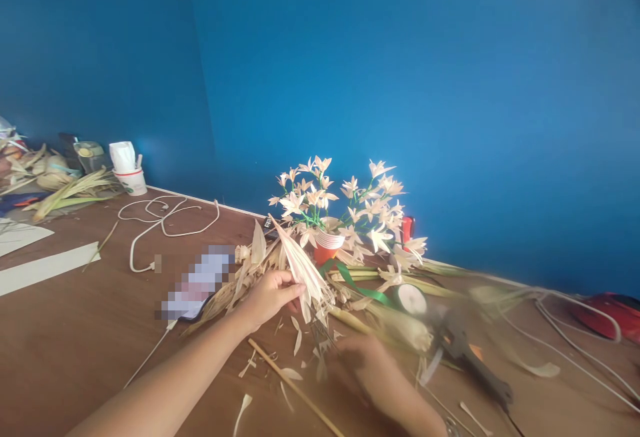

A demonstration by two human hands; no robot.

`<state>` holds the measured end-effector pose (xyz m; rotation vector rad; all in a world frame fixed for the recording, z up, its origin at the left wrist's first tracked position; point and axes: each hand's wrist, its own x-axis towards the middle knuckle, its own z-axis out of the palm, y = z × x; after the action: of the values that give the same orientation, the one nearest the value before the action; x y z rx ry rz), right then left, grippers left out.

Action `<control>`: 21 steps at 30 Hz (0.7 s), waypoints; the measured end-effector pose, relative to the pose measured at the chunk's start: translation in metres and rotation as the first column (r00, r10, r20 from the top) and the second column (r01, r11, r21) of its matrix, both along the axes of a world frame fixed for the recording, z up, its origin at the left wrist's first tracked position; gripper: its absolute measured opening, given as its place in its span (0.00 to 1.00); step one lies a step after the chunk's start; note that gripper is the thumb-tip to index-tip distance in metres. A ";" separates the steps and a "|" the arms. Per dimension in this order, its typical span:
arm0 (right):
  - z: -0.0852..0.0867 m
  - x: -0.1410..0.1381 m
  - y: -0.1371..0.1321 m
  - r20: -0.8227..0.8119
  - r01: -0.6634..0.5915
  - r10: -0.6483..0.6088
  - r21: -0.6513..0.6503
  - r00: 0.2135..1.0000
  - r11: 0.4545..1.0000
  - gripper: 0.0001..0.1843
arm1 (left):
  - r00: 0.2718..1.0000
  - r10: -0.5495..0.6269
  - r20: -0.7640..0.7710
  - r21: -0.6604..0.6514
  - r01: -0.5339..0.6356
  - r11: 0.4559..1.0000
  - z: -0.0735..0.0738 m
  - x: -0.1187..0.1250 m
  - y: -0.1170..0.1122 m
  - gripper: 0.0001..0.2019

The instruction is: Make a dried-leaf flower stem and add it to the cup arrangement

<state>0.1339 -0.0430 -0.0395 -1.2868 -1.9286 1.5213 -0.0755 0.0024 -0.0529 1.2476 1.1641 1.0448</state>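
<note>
Between the thumb and fingers of my left hand (274,298) is a pale dried corn husk (303,267), its pointed tip upward and its lower end frayed. My right hand (367,370) is smeared by motion just below the husk. Thin dark blades (323,334), apparently scissors, reach from it toward the husk's lower end; their handles are hidden by the hand. Behind the husk stands an orange-and-white cup (329,245) holding husk flowers (315,198) on green stems.
Right of the cup lie a green ribbon roll (411,298), husks (400,324) and a glue gun (473,360). A stick (295,387) and husk scraps lie in front. At left are a phone (200,284), white cable (163,220) and paper cup (131,179). Blue panels (400,90) stand behind.
</note>
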 end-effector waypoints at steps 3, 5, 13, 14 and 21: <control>0.000 0.001 0.001 -0.002 -0.002 0.002 0.023 1.000 1.000 0.15 | 1.000 -0.004 -0.003 -0.003 0.004 1.000 0.000 0.000 0.000 0.09; -0.001 0.003 0.002 -0.025 -0.026 0.027 0.045 0.999 0.999 0.14 | 1.000 -0.007 0.000 -0.006 0.007 1.000 0.000 -0.001 0.000 0.09; -0.003 0.005 0.002 -0.014 -0.050 0.051 0.057 0.999 0.997 0.11 | 0.999 -0.034 0.019 0.003 0.034 0.999 -0.003 -0.002 0.001 0.09; -0.002 0.005 0.002 -0.012 -0.046 0.047 0.039 0.999 0.998 0.10 | 0.999 -0.039 0.019 0.004 0.039 0.999 -0.003 -0.002 0.001 0.09; 0.001 0.002 0.001 0.024 -0.033 0.033 0.016 0.999 0.999 0.08 | 0.998 -0.066 0.007 0.002 0.066 0.998 -0.002 -0.001 0.001 0.10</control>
<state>0.1363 -0.0416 -0.0389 -1.2774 -1.9821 1.5091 -0.0767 0.0035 -0.0548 1.2744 1.1092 1.0007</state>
